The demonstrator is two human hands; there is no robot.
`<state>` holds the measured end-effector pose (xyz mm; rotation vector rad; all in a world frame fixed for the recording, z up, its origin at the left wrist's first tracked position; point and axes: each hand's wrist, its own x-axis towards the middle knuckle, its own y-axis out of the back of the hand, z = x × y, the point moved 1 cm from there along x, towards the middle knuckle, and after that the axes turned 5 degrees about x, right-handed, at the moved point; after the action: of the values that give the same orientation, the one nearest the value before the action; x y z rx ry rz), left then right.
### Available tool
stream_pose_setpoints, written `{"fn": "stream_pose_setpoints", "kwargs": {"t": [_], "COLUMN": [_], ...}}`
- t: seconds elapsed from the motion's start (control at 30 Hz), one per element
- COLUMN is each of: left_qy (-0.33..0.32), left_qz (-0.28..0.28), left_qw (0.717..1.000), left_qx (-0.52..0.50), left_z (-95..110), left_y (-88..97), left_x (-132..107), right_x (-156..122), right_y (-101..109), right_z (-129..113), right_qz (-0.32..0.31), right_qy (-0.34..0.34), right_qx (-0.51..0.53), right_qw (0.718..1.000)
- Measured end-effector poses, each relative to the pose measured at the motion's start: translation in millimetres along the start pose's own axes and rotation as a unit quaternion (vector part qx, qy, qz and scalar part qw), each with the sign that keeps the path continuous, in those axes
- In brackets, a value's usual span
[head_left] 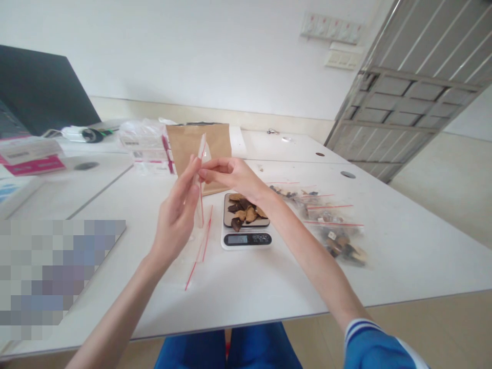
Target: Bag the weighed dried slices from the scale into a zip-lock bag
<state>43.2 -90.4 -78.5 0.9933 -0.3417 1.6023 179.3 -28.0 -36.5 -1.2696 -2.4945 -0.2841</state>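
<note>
Both hands hold one empty clear zip bag (200, 174) with a red seal strip, upright above the white table (269, 287). My left hand (177, 215) supports it from the left side with flat fingers. My right hand (230, 177) pinches its upper part from the right. Just behind and below the hands stands a small white digital scale (246, 238) with brown and dark pieces (244, 210) piled on its platform. More empty zip bags (200, 246) lie flat on the table under my left hand.
Several filled zip bags (330, 225) lie in a row right of the scale. A brown paper bag (200, 148) stands behind the hands, a stack of clear packets (144, 146) left of it. Pink-and-white boxes (31, 156) sit far left, a grey door (418, 87) at right.
</note>
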Motion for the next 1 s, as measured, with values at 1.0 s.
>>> {"fn": "stream_pose_setpoints", "kwargs": {"t": [1.0], "left_qy": [-0.041], "left_qz": [0.137], "left_qw": [0.982], "left_qx": [0.122], "left_z": [-40.8], "left_y": [14.6], "left_x": [11.0], "right_x": [-24.1], "right_y": [63.9], "right_z": [-21.5], "right_qz": [-0.113], "right_qy": [-0.263], "right_qx": [-0.373], "right_qw": [0.883]}}
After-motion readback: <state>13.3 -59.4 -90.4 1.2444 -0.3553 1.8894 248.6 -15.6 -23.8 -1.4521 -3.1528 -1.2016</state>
